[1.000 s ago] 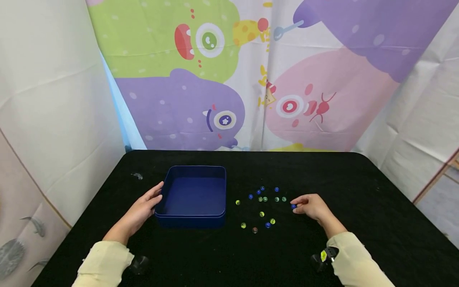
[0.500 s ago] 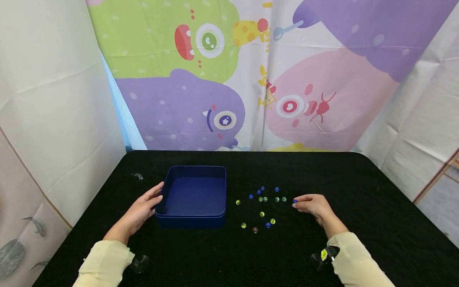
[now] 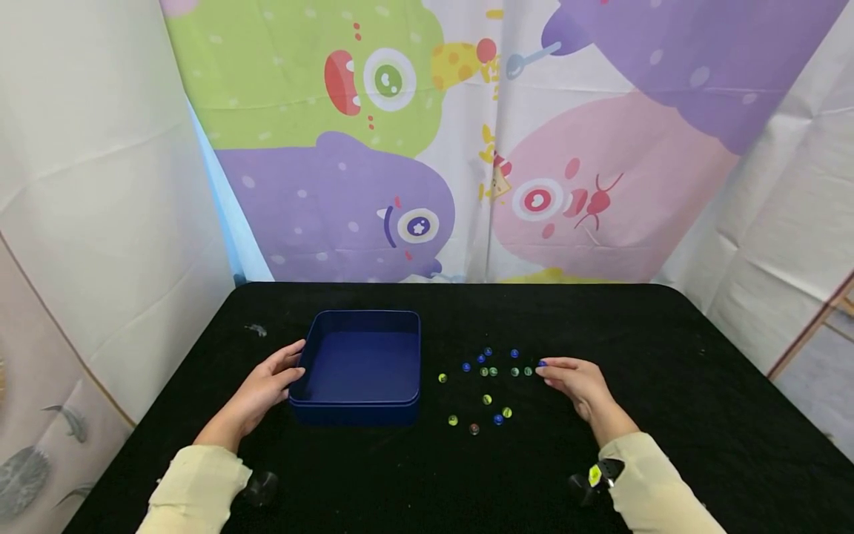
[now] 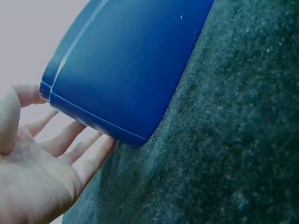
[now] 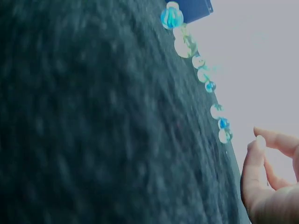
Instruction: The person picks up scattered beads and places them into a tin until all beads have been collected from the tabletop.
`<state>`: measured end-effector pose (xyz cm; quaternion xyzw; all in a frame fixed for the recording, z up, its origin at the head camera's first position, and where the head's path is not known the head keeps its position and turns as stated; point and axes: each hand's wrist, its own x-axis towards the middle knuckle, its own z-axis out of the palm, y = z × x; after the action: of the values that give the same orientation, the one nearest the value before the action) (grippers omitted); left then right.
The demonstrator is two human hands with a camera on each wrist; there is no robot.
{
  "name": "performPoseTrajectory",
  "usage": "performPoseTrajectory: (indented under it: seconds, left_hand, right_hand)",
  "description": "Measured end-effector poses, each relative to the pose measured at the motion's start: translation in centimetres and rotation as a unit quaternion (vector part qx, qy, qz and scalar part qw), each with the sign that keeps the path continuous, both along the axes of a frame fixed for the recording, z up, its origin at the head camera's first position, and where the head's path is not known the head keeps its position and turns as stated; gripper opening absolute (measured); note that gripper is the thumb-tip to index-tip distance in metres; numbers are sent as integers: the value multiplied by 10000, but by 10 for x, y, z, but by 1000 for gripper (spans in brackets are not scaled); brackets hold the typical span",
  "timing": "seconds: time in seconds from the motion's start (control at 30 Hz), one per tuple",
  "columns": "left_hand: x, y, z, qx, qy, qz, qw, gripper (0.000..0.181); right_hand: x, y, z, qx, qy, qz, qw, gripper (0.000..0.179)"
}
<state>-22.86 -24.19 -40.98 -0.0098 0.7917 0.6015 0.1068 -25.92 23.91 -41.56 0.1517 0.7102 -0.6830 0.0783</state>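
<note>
Between the thumb and fingertips of my right hand [image 3: 579, 380] is a small blue marble [image 3: 542, 364], pinched at the right end of the scattered marbles. The right wrist view shows the thumb and index fingertip meeting, with the marble hidden there. At the left stands a dark blue rectangular box [image 3: 363, 367] without a lid, its inside bare. My left hand [image 3: 263, 386] rests against its left side. In the left wrist view, extended fingers [image 4: 93, 158] touch the outer wall, with the thumb side up by the rim.
Several blue marbles [image 3: 514, 354], green marbles [image 3: 487, 400] and one reddish-brown marble [image 3: 474, 429] lie on the black cloth [image 3: 414, 482] right of the box. A patterned curtain [image 3: 333, 200] hangs behind the table.
My right hand has lifted the blue marble slightly away from the near edge and edged left toward the green marbles. The left hand and box stay in place.
</note>
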Motion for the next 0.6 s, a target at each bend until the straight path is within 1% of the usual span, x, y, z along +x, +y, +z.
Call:
performPoseTrajectory:
  seconds: [0.13, 0.33, 0.43, 0.6]
  left_hand:
    - [0, 0, -1, -117, 41, 56, 9999, 59]
    - [0, 0, -1, -114, 45, 89, 9999, 60]
    - [1, 0, -1, -100, 52, 97, 9999, 60]
    - [1, 0, -1, -93, 42, 166, 9998, 60]
  right_hand:
    - [1, -7, 2, -242, 167, -29, 9996, 36]
    - [1, -17, 2, -423, 382, -134, 9983, 16]
    - [-1, -23, 0, -451, 426, -153, 9980, 17]
    - [-4, -35, -2, -405, 449, -160, 9980, 30]
